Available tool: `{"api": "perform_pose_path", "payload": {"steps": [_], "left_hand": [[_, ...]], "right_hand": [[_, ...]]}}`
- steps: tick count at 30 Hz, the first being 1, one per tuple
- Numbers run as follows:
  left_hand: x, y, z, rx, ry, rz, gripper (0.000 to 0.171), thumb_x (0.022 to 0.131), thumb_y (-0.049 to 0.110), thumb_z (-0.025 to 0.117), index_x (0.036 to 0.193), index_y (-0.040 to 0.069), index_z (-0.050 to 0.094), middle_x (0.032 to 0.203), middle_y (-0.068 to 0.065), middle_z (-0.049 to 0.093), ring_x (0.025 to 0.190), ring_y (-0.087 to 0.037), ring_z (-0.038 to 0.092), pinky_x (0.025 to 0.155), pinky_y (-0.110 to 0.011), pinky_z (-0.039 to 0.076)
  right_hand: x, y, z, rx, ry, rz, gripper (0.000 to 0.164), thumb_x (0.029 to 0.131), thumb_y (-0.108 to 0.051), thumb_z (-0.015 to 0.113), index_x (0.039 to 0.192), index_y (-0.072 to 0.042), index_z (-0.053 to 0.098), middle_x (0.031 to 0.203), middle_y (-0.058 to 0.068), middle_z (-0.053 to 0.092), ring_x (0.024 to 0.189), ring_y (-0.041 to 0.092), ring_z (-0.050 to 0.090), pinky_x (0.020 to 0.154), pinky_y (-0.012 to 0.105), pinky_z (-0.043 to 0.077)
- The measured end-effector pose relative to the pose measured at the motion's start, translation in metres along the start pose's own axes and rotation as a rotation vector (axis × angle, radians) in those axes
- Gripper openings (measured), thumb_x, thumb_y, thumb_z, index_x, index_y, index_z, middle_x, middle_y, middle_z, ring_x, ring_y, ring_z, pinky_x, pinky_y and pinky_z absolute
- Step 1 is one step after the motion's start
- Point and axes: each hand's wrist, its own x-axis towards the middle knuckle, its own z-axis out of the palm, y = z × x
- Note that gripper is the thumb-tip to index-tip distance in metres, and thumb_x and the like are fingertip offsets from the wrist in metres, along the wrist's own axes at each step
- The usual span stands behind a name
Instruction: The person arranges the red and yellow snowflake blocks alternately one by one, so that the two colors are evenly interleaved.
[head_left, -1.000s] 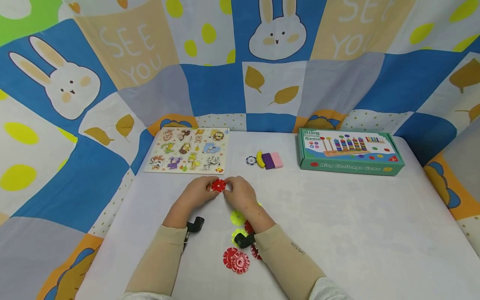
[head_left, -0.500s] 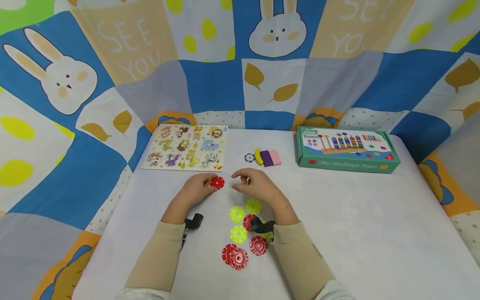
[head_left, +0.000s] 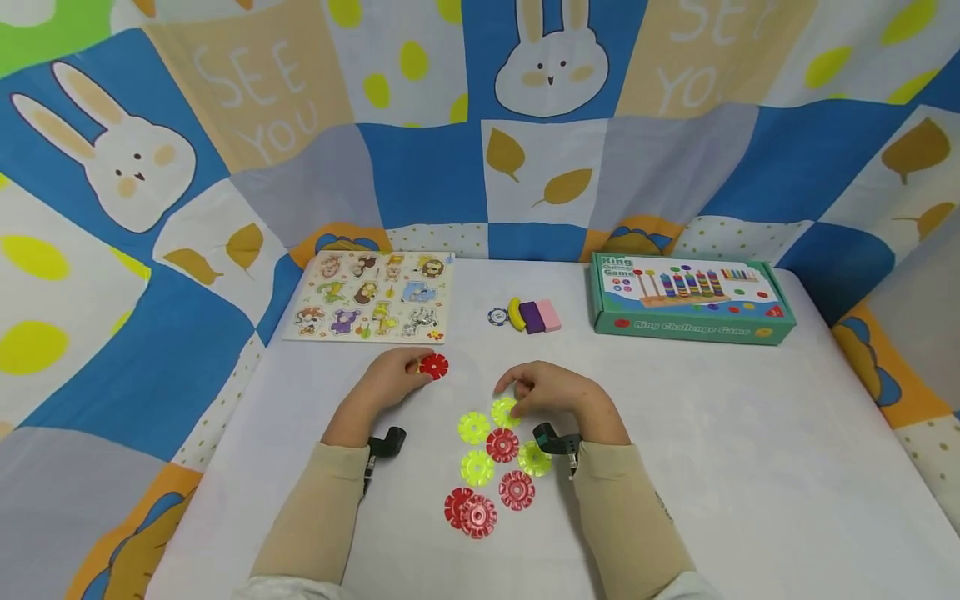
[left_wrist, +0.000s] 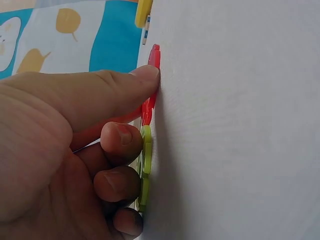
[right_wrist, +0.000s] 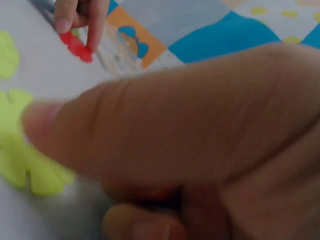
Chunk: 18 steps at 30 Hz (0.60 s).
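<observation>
My left hand [head_left: 386,382] pinches a red notched snowflake disc [head_left: 434,367] between thumb and fingers, just in front of the puzzle board. In the left wrist view a yellow-green snowflake disc [left_wrist: 145,170] adjoins the red one under the curled fingers; most of it is hidden. My right hand [head_left: 561,390] hovers with bent, parted fingers at a yellow snowflake disc [head_left: 504,411] lying on the table. Its thumb overlaps that disc in the right wrist view; whether it touches cannot be seen. Below lie more yellow discs [head_left: 477,468] and red discs [head_left: 517,490], two red ones overlapping.
An animal puzzle board [head_left: 375,296] lies at the back left. Behind the hands sit a poker chip [head_left: 498,317], a toy banana [head_left: 516,314], a purple block [head_left: 532,317] and a pink block [head_left: 550,315]. A green game box [head_left: 690,300] stands at the back right.
My right hand has let go of the red disc held in my left, moved away to the right, then come down toward the loose yellow disc. My left hand keeps its grip in nearly the same place.
</observation>
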Motion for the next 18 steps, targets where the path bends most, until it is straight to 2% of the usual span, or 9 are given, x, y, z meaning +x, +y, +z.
{"api": "perform_pose_path", "payload": {"steps": [6,9,13,18], "left_hand": [[0.0014,-0.0020,0.0013,-0.001,0.006,-0.003,0.049,0.087,0.030,0.068,0.133,0.020,0.056,0.128,-0.005,0.054,0.108,-0.022,0.047,0.102,-0.047,0.035],[0.0023,-0.0027,0.0016,-0.008,0.010,-0.006,0.049,0.086,0.031,0.069,0.133,0.021,0.056,0.129,-0.004,0.054,0.110,-0.021,0.047,0.102,-0.046,0.035],[0.0019,-0.0022,0.0010,-0.011,0.014,0.008,0.049,0.086,0.030,0.069,0.132,0.021,0.057,0.121,-0.005,0.056,0.103,-0.022,0.046,0.099,-0.044,0.037],[0.0009,-0.0028,0.0012,-0.016,0.016,-0.004,0.048,0.086,0.030,0.069,0.132,0.021,0.057,0.127,-0.005,0.054,0.108,-0.022,0.047,0.100,-0.046,0.036]], "right_hand": [[0.0002,0.0036,0.0020,0.033,-0.045,0.033,0.034,0.078,-0.004,0.074,0.109,-0.017,0.066,0.068,0.007,0.046,0.059,0.018,0.041,0.054,0.027,0.034],[0.0007,0.0027,0.0046,0.007,-0.028,0.049,0.033,0.078,-0.002,0.073,0.107,-0.018,0.067,0.068,0.006,0.047,0.057,0.018,0.041,0.051,0.026,0.033],[0.0022,0.0007,0.0076,-0.037,0.014,0.066,0.032,0.078,0.000,0.073,0.103,-0.018,0.068,0.068,0.006,0.049,0.058,0.018,0.043,0.052,0.027,0.035],[0.0046,-0.0025,0.0098,-0.052,0.036,0.080,0.030,0.076,0.003,0.074,0.100,-0.013,0.065,0.070,0.006,0.050,0.061,0.018,0.046,0.056,0.028,0.038]]}}
